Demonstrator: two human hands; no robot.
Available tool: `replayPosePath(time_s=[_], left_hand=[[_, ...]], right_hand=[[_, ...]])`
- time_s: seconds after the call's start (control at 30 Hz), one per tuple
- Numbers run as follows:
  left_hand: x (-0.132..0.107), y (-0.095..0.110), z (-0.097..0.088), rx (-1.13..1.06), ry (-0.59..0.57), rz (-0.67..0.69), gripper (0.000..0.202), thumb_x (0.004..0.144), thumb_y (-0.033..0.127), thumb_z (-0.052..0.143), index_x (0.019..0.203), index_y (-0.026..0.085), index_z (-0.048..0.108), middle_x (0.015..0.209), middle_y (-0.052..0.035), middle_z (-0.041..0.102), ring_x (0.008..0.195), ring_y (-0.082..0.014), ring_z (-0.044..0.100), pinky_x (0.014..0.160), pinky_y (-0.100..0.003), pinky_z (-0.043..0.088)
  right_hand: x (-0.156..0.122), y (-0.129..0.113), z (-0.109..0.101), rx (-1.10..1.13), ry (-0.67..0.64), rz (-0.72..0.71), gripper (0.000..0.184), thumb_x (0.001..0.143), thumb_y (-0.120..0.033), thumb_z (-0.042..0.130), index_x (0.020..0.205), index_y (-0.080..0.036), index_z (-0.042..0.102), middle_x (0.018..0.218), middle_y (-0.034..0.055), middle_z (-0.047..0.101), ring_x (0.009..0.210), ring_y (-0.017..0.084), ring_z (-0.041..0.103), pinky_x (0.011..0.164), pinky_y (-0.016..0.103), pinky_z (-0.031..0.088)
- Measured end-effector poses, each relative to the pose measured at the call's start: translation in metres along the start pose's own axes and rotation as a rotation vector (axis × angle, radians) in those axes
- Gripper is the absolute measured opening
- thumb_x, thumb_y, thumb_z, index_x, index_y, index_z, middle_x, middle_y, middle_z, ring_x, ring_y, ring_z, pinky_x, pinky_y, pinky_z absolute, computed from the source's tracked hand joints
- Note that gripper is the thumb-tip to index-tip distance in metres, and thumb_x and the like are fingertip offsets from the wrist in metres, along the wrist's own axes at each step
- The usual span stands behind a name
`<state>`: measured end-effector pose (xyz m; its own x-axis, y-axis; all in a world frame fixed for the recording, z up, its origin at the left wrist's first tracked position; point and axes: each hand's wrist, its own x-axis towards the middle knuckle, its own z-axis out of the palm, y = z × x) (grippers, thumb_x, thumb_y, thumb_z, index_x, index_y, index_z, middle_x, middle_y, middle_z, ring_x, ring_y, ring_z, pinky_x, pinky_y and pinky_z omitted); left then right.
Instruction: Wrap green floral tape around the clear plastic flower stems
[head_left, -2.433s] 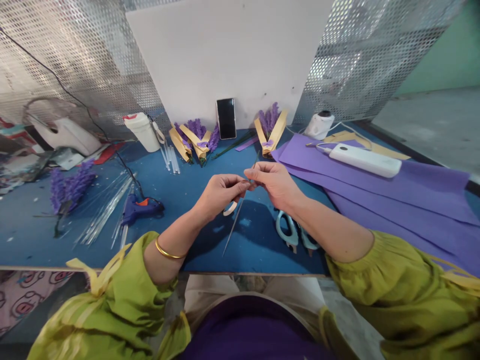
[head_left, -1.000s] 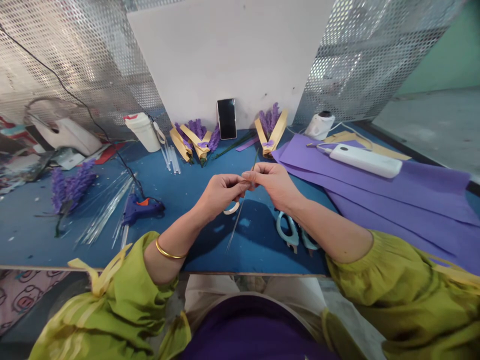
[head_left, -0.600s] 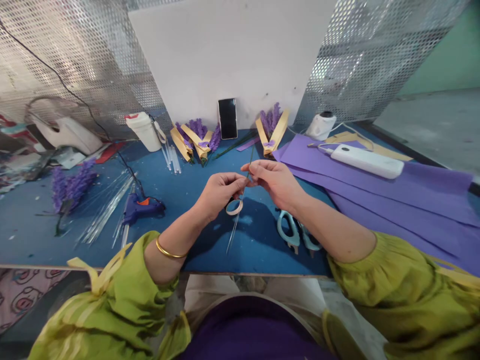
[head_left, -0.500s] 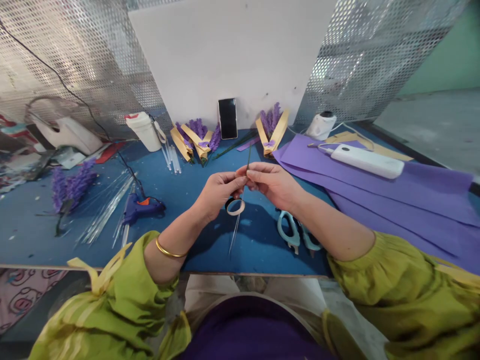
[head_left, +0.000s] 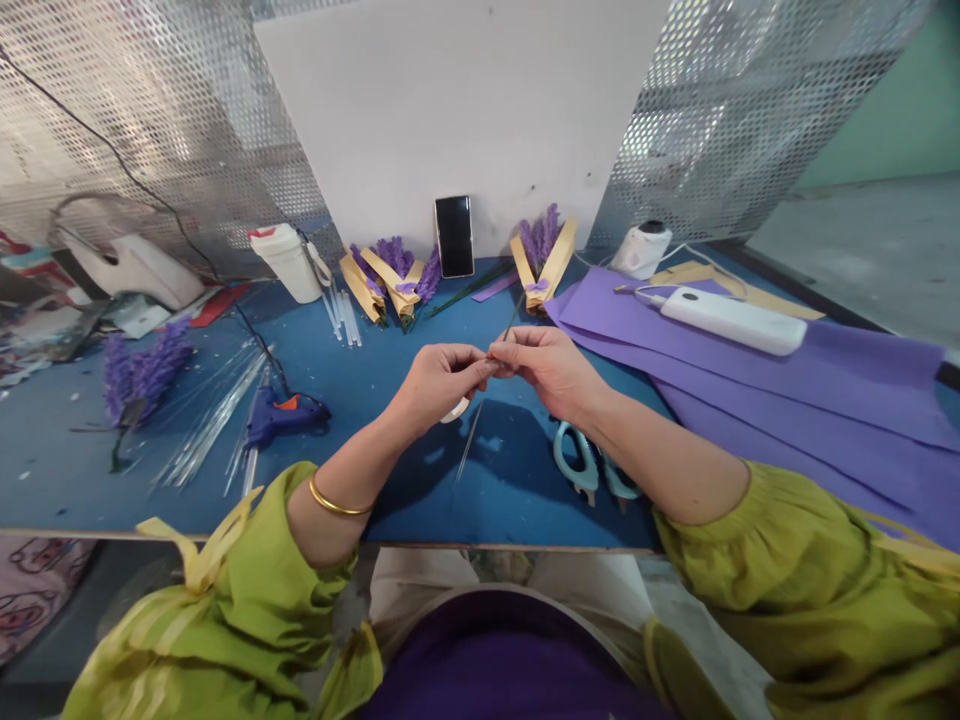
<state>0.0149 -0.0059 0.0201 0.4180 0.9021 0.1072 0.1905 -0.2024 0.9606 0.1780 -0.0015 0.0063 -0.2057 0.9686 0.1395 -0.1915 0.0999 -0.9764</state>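
My left hand (head_left: pixel 444 385) and my right hand (head_left: pixel 553 368) meet over the table, with thumbs and fingertips pinched together. A thin wire stem (head_left: pixel 469 442) runs through the pinch. Its dark green upper end (head_left: pixel 513 314) sticks up past my right fingers, and its pale lower part slants down toward me. Below my left fingers hangs a roll of tape (head_left: pixel 455 410), mostly covered by that hand; the strip between the fingertips is hidden. Light blue scissors (head_left: pixel 576 460) lie beneath my right forearm.
Left on the blue table (head_left: pixel 420 500) are a glue gun (head_left: pixel 281 418), loose wires (head_left: pixel 217 420) and purple flowers (head_left: pixel 146 370). Wrapped bouquets (head_left: pixel 540 260) and a phone (head_left: pixel 454 236) stand at the back. Purple sheets (head_left: pixel 787 400) with a white power strip (head_left: pixel 733 320) cover the right.
The wire's upper end leans further right. The tape roll has shifted left and up, now mostly behind my left fingers. Both hands stay pinched together in nearly the same place.
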Motion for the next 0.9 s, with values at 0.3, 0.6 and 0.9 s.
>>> replayPosePath(time_s=[0.3, 0.6, 0.9], left_hand=[[-0.001, 0.001, 0.0, -0.033, -0.041, 0.016, 0.026, 0.078, 0.037, 0.064, 0.075, 0.012, 0.069, 0.058, 0.0015, 0.053, 0.052, -0.007, 0.044, 0.05, -0.02, 0.034], [0.0, -0.001, 0.0, -0.063, -0.039, 0.015, 0.026, 0.079, 0.037, 0.063, 0.076, 0.012, 0.069, 0.054, 0.0024, 0.05, 0.051, -0.0073, 0.042, 0.05, -0.02, 0.032], [0.002, -0.009, 0.001, -0.278, -0.008, -0.008, 0.026, 0.075, 0.037, 0.068, 0.066, 0.013, 0.063, 0.058, 0.0024, 0.052, 0.052, -0.0061, 0.045, 0.053, -0.02, 0.036]], right_hand=[[0.001, 0.001, 0.001, -0.026, 0.081, 0.011, 0.036, 0.064, -0.035, 0.078, 0.051, -0.018, 0.05, 0.053, -0.0033, 0.046, 0.054, 0.01, 0.043, 0.058, 0.028, 0.035], [0.001, 0.003, -0.001, -0.01, 0.115, -0.001, 0.035, 0.065, -0.036, 0.079, 0.051, -0.018, 0.052, 0.051, -0.0038, 0.044, 0.053, 0.01, 0.042, 0.058, 0.028, 0.036], [0.001, -0.002, -0.002, 0.133, -0.054, 0.091, 0.018, 0.066, -0.032, 0.078, 0.076, -0.018, 0.071, 0.067, -0.0002, 0.06, 0.061, 0.01, 0.049, 0.061, 0.027, 0.039]])
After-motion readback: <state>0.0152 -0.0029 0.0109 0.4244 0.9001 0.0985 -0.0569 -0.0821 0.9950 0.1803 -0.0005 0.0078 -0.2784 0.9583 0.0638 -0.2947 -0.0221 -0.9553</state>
